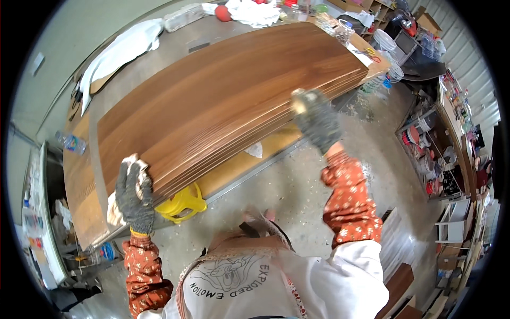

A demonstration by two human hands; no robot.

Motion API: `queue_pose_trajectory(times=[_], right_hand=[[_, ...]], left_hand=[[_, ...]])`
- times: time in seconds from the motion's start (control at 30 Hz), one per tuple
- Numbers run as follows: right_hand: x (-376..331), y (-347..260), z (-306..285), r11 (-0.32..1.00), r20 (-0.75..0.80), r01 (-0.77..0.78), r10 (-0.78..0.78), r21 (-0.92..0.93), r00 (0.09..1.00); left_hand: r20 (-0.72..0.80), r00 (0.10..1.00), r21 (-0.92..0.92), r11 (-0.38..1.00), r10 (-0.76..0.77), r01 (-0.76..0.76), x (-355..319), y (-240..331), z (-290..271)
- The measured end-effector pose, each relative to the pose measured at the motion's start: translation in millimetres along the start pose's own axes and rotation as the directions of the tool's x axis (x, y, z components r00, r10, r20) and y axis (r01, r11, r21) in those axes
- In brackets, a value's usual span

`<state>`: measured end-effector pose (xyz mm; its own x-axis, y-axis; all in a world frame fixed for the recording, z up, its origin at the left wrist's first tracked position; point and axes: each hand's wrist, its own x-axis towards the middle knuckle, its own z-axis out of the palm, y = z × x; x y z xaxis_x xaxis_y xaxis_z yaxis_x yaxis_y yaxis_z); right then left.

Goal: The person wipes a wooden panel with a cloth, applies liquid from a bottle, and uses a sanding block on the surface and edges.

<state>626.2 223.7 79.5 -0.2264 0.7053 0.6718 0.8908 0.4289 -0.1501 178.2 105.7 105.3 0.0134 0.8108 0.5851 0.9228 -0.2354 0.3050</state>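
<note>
Our brown boards [228,90] run lengthwise from near left to far right; whether fingers of our left hand [134,198] or blurred right hand [317,120] grasp anything, we cannot tell.

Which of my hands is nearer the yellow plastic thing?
Your left hand, at the left end of the brown panels; your right hand is farther along their front edge.

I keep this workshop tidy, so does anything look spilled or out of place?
The grey floor near the table is speckled pale, as if splashed or littered; I can't tell which. The brown boards show no obvious damage.
</note>
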Motion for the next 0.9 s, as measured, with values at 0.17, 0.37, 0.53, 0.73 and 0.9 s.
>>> queue_pose_trajectory(times=[0.17, 0.37, 0.53, 0.73, 0.9], right_hand=[[15, 93, -22, 0.904, -0.016, -0.427, 0.427, 0.002, 0.904], [15, -33, 15, 0.903, -0.035, 0.263, -0.267, 0.341, 0.963], [9, 41, 23, 0.944, 0.070, 0.087, -0.115, 0.317, 0.991], [21, 204, -36, 0.924, 0.013, -0.382, 0.382, -0.013, 0.924], [26, 280, -42, 0.759, -0.054, -0.650, 0.648, -0.038, 0.760]], left_hand=[[-0.052, 0.999, 0.045, 0.999, -0.008, 0.011, -1, -11, 16], [-0.066, 0.998, 0.104, 0.995, 0.003, 0.004, -1, -14, 16], [0.001, 1.000, 0.144, 0.990, -0.013, 0.012, -2, -20, 19], [-0.018, 0.999, 0.148, 0.988, -0.038, 0.041, 0, -5, 11], [0.037, 0.999, 0.241, 0.970, -0.025, 0.015, 3, -20, 18]])
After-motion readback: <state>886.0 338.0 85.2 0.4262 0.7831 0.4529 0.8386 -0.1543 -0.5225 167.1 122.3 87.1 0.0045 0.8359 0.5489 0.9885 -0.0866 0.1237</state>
